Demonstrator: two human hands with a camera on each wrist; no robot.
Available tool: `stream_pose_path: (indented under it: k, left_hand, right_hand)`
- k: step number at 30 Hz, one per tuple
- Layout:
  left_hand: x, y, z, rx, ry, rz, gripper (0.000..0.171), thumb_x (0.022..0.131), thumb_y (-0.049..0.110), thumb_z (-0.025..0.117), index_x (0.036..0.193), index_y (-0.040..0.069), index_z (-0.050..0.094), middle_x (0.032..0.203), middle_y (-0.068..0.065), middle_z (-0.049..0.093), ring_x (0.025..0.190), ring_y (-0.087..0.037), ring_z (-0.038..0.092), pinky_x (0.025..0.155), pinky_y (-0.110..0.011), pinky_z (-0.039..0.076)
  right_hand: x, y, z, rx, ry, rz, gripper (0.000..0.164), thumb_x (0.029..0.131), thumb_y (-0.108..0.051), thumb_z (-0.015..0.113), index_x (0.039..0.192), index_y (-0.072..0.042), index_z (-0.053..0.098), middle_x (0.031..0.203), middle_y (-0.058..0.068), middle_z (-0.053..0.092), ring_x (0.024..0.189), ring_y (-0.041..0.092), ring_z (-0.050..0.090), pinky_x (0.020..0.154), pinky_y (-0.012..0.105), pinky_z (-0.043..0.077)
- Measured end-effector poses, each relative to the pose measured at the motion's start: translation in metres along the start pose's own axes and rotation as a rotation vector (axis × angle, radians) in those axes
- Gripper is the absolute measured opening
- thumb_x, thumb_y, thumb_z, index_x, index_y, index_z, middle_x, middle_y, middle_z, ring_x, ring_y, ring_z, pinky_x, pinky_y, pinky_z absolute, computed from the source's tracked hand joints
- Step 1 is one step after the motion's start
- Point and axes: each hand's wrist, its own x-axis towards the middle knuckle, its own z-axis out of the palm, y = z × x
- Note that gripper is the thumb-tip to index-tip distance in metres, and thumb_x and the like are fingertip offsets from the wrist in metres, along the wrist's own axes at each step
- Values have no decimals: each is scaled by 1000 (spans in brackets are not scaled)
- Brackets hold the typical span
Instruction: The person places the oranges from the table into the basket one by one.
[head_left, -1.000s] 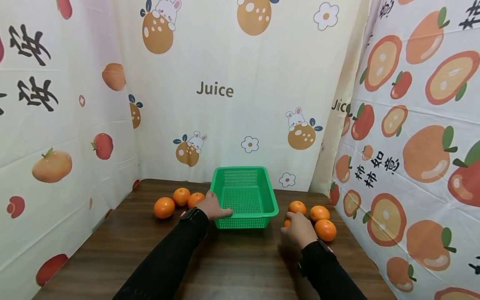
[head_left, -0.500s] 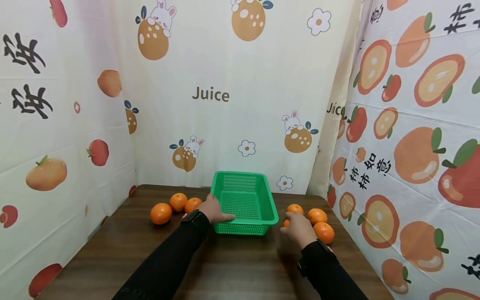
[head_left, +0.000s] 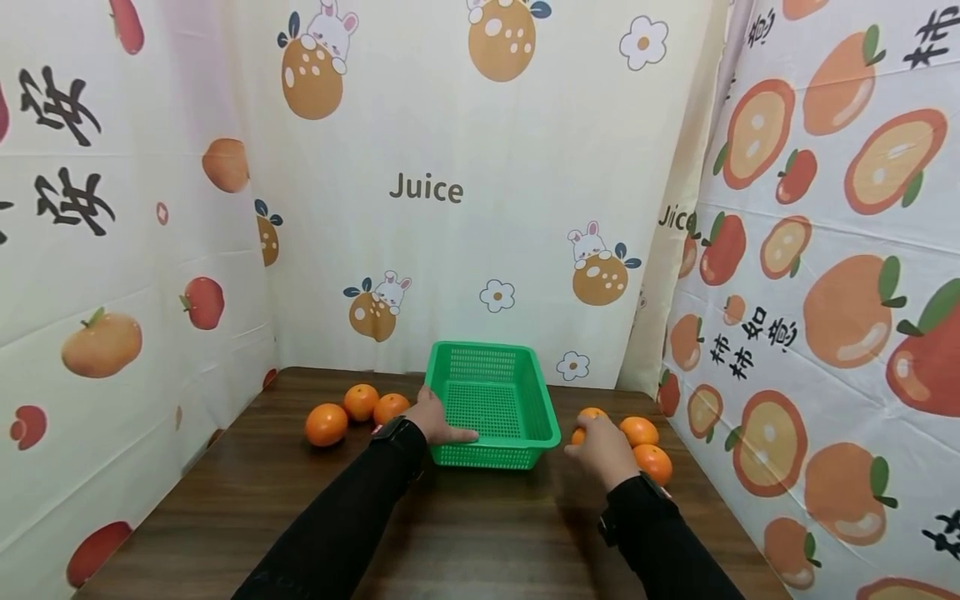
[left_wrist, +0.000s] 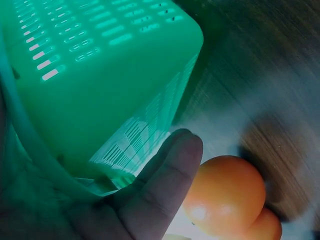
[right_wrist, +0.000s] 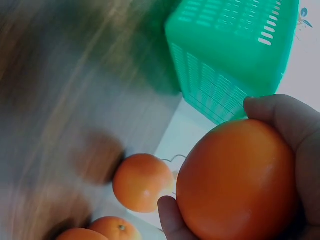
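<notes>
A green plastic basket (head_left: 483, 404) with slotted walls stands near the back of the table, nothing in it. My left hand (head_left: 435, 421) holds its front left corner, thumb along the front rim; in the left wrist view the fingers (left_wrist: 165, 185) lie along the outside wall. To the right of the basket, my right hand (head_left: 606, 450) grips an orange (right_wrist: 235, 180) between thumb and fingers. The hand mostly covers that orange in the head view. Other oranges sit close by: one behind (head_left: 592, 412) and two to the right, including a front one (head_left: 654, 463).
Left of the basket, three more oranges rest on the brown wooden table (head_left: 465, 533); the nearest orange (head_left: 326, 425) is leftmost. One orange (head_left: 390, 407) sits right beside the left hand. Printed fabric (head_left: 487, 242) hangs behind the table and on both sides.
My right hand has risen slightly with the orange in its grip. The left hand stays at the basket's corner. The head view has shifted a little.
</notes>
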Motion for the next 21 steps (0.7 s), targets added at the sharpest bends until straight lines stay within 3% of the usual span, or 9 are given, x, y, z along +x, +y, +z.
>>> stream_pose_path:
  k: [4,9,14,21]
  left_hand:
    - [-1,2,1,-28,10,-9,133,84,78,73,167,-7,14,178,-25,6,117,-35,67,96,-44,58]
    - [-1,3,3,-44,20,-27,135,83,80,74,168,-7,15,178,-24,6,112,-33,67,94,-42,59]
    - [0,1,5,-67,25,-30,135,82,78,76,167,-7,15,178,-24,5,120,-36,65,99,-45,57]
    - [18,-5,14,-69,25,-79,140,78,80,78,169,-4,12,179,-20,3,121,-34,63,100,-46,57]
  right_hand:
    - [5,0,-7,2,21,2,38,90,-25,81,121,-6,69,117,20,63,85,27,55,74,41,49]
    - [9,-10,-16,45,41,-23,30,89,-25,81,111,-9,69,104,16,59,74,26,53,63,35,42]
    - [12,-23,-21,68,31,-43,29,91,-23,81,113,-9,70,104,15,59,76,25,54,64,33,44]
    - [20,-44,-23,78,12,-82,29,91,-23,82,115,-10,72,107,13,61,81,24,56,67,33,47]
